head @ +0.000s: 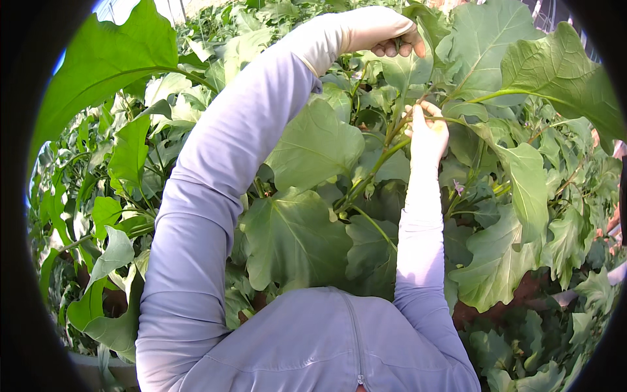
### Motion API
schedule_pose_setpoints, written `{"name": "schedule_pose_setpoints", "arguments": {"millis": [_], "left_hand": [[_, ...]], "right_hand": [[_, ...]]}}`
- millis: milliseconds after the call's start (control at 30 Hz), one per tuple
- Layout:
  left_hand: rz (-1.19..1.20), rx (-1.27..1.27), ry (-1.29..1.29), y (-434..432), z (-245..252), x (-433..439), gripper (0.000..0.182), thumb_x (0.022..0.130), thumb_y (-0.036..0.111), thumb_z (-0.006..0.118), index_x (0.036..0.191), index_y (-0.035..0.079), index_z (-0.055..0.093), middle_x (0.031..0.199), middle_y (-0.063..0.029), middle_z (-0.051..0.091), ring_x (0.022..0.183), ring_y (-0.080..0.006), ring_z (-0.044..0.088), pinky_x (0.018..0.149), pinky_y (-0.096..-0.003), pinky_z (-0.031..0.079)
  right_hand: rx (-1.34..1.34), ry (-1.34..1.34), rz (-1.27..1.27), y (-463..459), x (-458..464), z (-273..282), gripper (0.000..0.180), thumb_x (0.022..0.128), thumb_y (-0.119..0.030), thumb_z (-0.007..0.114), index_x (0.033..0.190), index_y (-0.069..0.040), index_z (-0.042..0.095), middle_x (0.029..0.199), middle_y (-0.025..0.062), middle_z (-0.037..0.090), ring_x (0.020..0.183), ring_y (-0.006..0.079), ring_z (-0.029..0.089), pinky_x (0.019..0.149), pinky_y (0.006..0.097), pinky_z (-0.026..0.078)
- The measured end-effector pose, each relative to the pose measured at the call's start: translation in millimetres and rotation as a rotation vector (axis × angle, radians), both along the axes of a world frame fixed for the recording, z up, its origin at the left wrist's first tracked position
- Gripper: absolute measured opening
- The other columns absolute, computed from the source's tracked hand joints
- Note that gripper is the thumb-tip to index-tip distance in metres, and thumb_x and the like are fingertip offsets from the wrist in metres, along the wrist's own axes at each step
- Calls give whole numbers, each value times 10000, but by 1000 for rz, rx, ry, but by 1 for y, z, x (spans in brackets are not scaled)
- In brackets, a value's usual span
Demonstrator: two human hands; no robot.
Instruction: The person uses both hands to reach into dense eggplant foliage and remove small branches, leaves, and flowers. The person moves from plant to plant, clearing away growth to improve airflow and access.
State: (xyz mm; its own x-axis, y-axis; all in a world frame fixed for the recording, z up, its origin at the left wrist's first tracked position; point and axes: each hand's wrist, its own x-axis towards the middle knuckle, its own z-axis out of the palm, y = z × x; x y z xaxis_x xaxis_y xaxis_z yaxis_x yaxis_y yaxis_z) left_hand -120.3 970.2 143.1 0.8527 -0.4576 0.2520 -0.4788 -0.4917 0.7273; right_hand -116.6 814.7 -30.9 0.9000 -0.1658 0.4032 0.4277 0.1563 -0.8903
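Observation:
My right hand [428, 128] pinches an eggplant stem [396, 130] between thumb and fingers, and a leaf stalk runs past the fingers to the right. Higher up, my left hand [402, 43] is bent over at the wrist with its fingers curled down. A bit of green shows among those fingers, but what it is stays unclear. Right beside the left hand hangs an upright eggplant leaf [431, 29]. Below the hands the stem slants down to a thicker fork [345, 203] among broad leaves.
Dense eggplant foliage [294, 235] surrounds me on all sides. A large leaf [112, 59] reaches in at the upper left, another [563, 73] at the right. A small purple flower [458, 187] sits right of my forearm. Reddish soil [524, 294] shows at the lower right.

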Motion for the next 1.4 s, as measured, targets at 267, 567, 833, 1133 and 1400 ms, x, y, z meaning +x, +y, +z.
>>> {"name": "schedule_pose_setpoints", "arguments": {"millis": [267,567,833,1133,1400], "left_hand": [[-98,-154,88,28,62,26,371,954,431,432,900,109,608,653,45,565,520,-57,498,452,-206,387],[65,-118,-112,34,4,-9,309,946,342,473,886,86,636,658,26,549,542,-85,482,490,-239,392],[91,7,-238,35,-22,-31,364,914,408,537,895,59,640,705,-5,608,574,-74,508,572,-227,468],[393,298,-1023,9,-39,-67,253,730,244,678,944,112,651,782,-96,647,749,-289,621,677,-372,507],[347,1403,-459,-60,-11,-38,199,760,185,598,928,174,704,954,-25,688,882,-238,658,715,-381,515]], "right_hand": [[-205,-114,678,4,-5,3,210,894,-184,590,1044,-41,623,1056,46,631,940,113,582,804,278,466],[-300,95,188,-2,2,22,372,851,-412,644,933,-51,682,795,39,688,731,99,659,582,219,417],[-244,13,295,20,-11,15,487,844,-501,615,1038,-57,666,861,31,689,784,87,653,588,184,377],[21,-43,226,34,6,-5,372,833,-317,699,1042,-14,646,886,48,684,716,58,612,582,170,397],[-101,-168,240,48,15,-13,343,847,-328,680,971,-9,654,803,1,637,600,31,473,521,178,354]]}}
